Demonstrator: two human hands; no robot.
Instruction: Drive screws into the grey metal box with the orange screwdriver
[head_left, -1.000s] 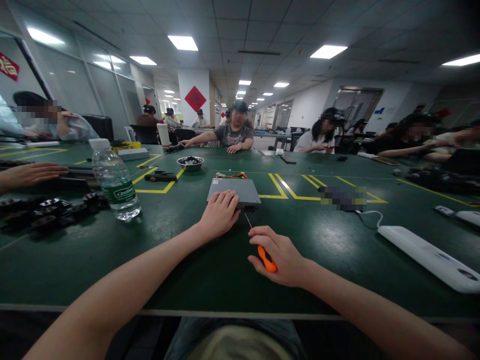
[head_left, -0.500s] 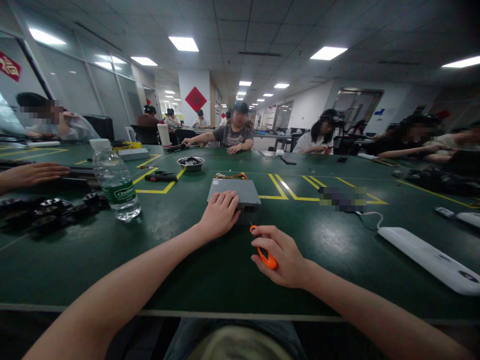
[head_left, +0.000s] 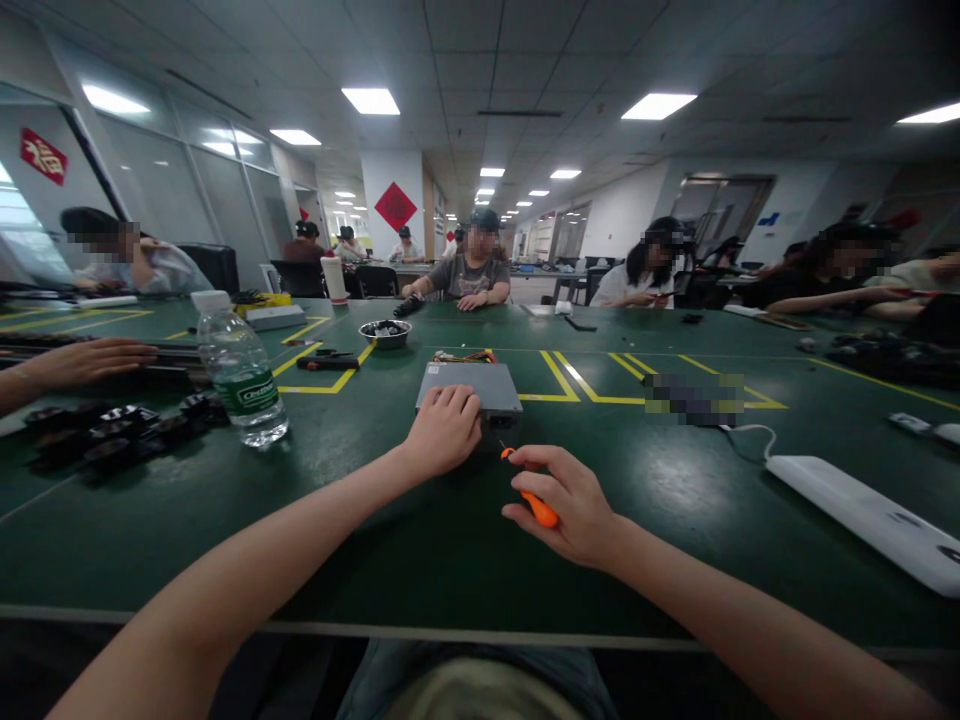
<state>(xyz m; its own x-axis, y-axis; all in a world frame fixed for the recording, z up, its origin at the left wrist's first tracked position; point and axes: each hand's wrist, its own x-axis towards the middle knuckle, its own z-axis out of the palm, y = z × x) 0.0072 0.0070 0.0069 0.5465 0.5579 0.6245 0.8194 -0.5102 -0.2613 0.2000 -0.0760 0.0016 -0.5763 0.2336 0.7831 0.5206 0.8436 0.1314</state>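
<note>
From where I'm standing, the right hand (head_left: 564, 500) is holding an orange screwdriver (head_left: 541, 510), its fingers curling in a narrow, rather loose hold around the handle and collar, while the slim shaft is pointing toward the near face of the power supply unit (head_left: 489, 380). Whether the tip is touching that metal, I can't tell. The left hand (head_left: 442, 430) is clasping the unit's near edge, fingers lying on the top plate, and seems to be bracing it against the green table (head_left: 360, 560). To my eye, working well here is calling for firm pressure from that bracing hand, fingers well out of the blade's line, and a shaft running straight to whatever it is meeting, with the thumb closing in on the handle before any twist. The power socket (head_left: 499, 421) is showing at the unit's near right corner, and colored wires (head_left: 466, 356) are trailing from its far side. Beyond the unit and to its left, a metal bowl (head_left: 385, 343) is holding dark bits; nearer, also to its left, a water bottle (head_left: 251, 392) is standing; far behind it, a co-worker (head_left: 469, 280) is sitting.
</note>
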